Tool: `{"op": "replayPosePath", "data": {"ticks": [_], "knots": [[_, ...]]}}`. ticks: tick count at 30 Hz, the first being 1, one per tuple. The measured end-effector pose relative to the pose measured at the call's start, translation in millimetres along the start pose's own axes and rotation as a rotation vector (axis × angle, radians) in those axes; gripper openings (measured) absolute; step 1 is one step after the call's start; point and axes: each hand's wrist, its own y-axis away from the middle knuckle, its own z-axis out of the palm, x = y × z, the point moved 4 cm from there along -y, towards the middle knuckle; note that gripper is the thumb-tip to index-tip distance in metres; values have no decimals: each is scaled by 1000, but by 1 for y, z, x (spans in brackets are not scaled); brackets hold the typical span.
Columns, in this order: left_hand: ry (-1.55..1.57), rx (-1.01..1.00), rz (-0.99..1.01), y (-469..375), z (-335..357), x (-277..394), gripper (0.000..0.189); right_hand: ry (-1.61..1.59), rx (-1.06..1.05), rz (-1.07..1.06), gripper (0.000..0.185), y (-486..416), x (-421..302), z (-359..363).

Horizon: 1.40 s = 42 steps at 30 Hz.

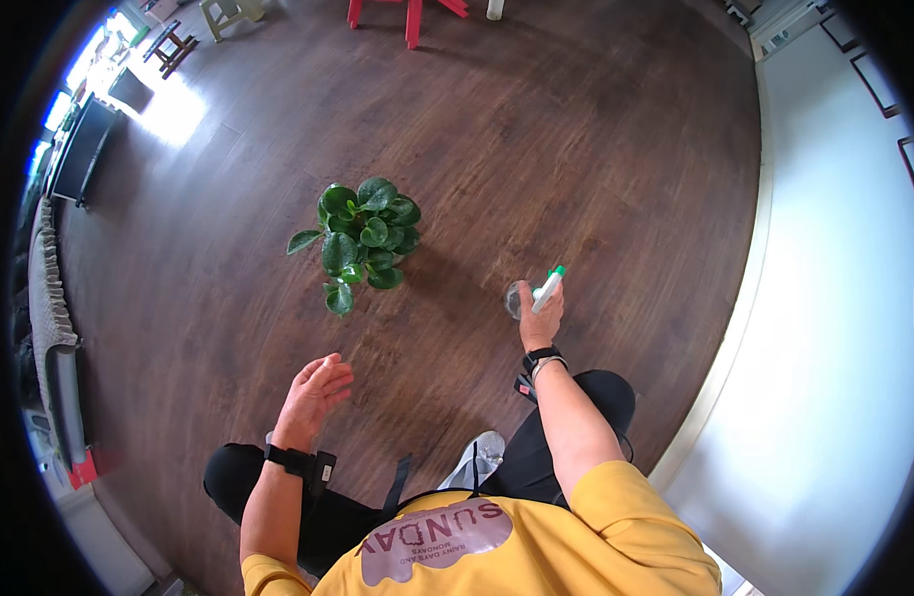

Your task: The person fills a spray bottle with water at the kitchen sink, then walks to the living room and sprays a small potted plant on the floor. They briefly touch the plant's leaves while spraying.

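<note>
My right hand (543, 319) is wrapped around a clear spray bottle (514, 300) with a white and green trigger head, at or just above the wood floor. To its left stands a leafy green potted plant (364, 235); its broad glossy leaves look wet and hide nearly all of the pot. My left hand (317, 391) is raised over the floor on the near side of the plant, apart from it. Its fingers are loosely curled and apart, with nothing in them.
A white wall (815, 298) with a pale baseboard runs along the right. Red furniture legs (412, 26), a pale plastic stool (230, 15) and a small wooden stool (170, 48) stand at the far side. A sofa (51, 298) lines the left. My white shoe (476, 458) is below.
</note>
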Motion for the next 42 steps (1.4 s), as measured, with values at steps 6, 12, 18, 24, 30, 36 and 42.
{"op": "replayPosePath", "data": {"ticks": [6,12,18,24,30,36,42], "knots": [[30,-43,25,3,12,8,39,-83,-83,115,77,8,16,9],[35,-91,50,10,21,17,42,-643,40,262,63,-4,18,12],[-149,-251,133,16,32,14,51,-787,-321,149,59,23,-53,-42],[-946,-288,420,21,36,7,63,-538,-872,-21,60,112,-146,-63],[-1148,-361,402,54,4,12,74,-453,-1300,-54,60,214,-203,-70],[-1027,-371,463,86,-27,37,84,-296,-1222,-387,57,255,-235,-89],[-947,-398,444,104,-20,42,90,-214,-1115,-412,55,276,-256,-97]]}}
